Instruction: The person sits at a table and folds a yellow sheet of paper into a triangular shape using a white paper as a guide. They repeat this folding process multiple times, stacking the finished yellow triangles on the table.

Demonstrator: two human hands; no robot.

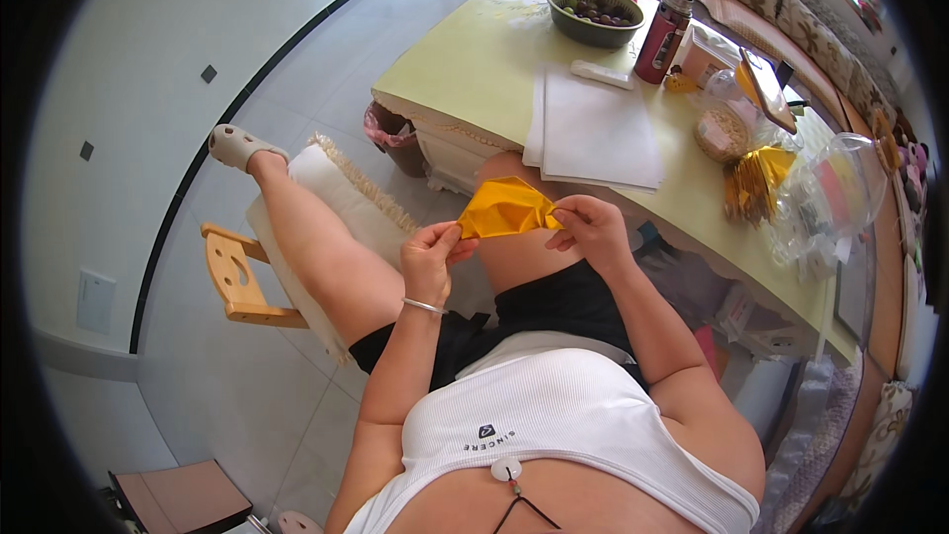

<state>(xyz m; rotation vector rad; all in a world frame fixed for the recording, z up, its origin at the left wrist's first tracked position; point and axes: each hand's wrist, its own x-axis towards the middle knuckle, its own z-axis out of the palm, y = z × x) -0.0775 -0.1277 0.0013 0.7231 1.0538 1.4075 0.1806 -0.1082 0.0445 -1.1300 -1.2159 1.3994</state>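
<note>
Above my lap, a folded piece of shiny gold paper [507, 206] is stretched between my two hands. My left hand [432, 255] pinches its left end with thumb and fingers. At the opposite end, my right hand [595, 227] grips a twisted, narrowed corner. The paper's middle bulges upward, and its underside is hidden. More folded gold paper pieces [756, 183] lie bunched on the table's right part, beside a transparent plastic bag [840, 188].
The pale green table [450, 79] bears white sheets [598, 129], a bowl of dark round fruit [593, 35], a dark red flask [662, 40] and a propped phone [768, 89]. A pink-lined bin [393, 133] stands beside it. My leg rests on a cushioned wooden chair [242, 272].
</note>
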